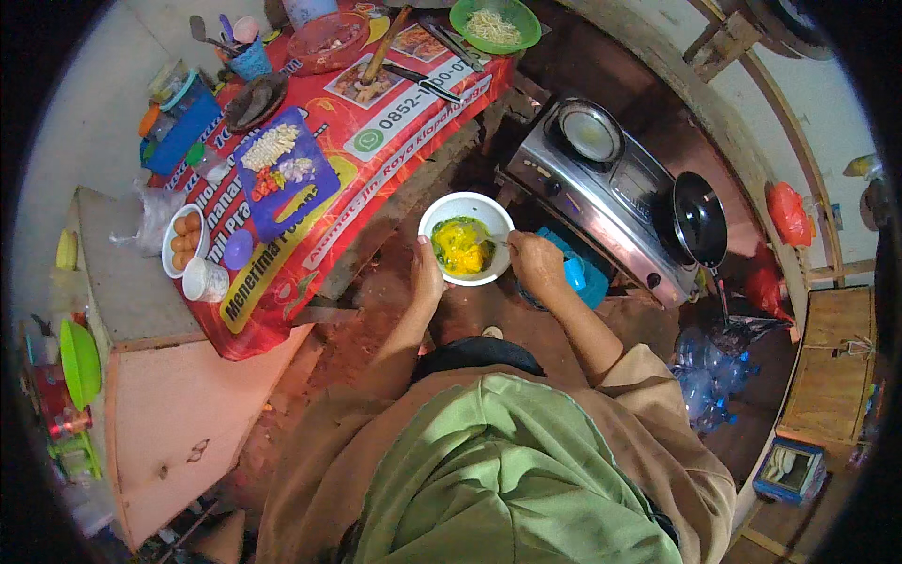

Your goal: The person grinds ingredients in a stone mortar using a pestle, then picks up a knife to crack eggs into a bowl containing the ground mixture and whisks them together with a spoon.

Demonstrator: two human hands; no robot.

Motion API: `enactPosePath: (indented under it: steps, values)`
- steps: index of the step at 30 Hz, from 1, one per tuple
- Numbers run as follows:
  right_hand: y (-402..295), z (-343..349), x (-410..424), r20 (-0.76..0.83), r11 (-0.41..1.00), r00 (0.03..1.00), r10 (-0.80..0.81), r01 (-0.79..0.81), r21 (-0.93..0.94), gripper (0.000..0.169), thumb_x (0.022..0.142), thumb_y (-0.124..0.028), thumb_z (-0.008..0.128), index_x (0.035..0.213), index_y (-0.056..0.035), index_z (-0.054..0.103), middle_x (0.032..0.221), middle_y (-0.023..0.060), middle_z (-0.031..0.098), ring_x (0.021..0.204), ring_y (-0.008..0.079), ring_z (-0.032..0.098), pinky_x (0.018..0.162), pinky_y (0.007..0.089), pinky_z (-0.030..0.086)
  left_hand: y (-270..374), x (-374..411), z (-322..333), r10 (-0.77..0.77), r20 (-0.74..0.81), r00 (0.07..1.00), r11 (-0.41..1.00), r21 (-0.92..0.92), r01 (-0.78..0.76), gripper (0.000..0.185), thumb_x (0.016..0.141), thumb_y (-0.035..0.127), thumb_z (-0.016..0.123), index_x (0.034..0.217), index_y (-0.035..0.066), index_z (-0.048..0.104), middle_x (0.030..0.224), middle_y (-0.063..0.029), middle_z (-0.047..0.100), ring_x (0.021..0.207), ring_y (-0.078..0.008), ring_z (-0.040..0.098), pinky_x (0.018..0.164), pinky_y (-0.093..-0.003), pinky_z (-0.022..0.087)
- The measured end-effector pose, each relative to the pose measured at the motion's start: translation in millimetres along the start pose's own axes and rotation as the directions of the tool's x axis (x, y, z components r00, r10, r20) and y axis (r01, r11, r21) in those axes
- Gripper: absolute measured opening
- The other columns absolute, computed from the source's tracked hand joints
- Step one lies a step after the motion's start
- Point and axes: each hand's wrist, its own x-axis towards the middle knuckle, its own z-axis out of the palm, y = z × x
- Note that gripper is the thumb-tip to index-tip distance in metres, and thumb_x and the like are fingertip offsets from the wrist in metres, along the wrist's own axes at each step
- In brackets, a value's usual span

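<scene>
A white bowl (pixel 502 262) is held up in front of my body, above the floor. My left hand (pixel 427 273) grips its left side, with the thumb on the rim. Inside lies beaten egg (pixel 461 247), deep yellow and mixed with chopped green leaves. My right hand (pixel 539 266) is at the right rim, closed around a metal utensil (pixel 493 240) whose end dips into the egg. The egg hides that end, so I cannot tell whether it is a spoon or a fork.
A table with a red printed banner (pixel 331 282) stands left, bearing a purple cutting board (pixel 320 180) of chopped ingredients, a bowl of eggs (pixel 185 242) and a knife (pixel 423 82). Rightward are a gas stove (pixel 599 204), a black frying pan (pixel 700 218) and plastic bottles (pixel 712 381) on the floor.
</scene>
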Motion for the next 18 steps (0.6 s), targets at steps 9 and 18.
enactPosePath:
  steps: [9,18]
  values:
    - [6,-8,-3,0.028,0.989,0.994,-0.104,0.101,0.104,0.013,0.078,-0.015,0.055,0.086,-0.0079,0.063,0.082,0.0167,0.063,0.074,0.0349,0.061,0.063,0.0441,0.049,-20,-5,7,-0.001,-0.026,1.000,1.000,-0.009,0.001,0.067,0.088,0.060,0.027,0.126,0.006,0.038,0.090,-0.0155,0.057,0.057,-0.0176,0.060,0.033,-0.0247,0.046]
    - [16,-33,1,-0.137,0.963,0.966,-0.221,0.194,-0.187,0.012,0.077,-0.011,0.050,0.082,-0.0069,0.060,0.078,0.0146,0.062,0.067,0.0325,0.063,0.055,0.0422,0.051,-21,-3,4,0.049,-0.042,0.998,0.998,-0.034,-0.051,0.065,0.090,0.057,0.028,0.125,0.003,0.038,0.091,-0.0154,0.057,0.055,-0.0161,0.059,0.033,-0.0238,0.046]
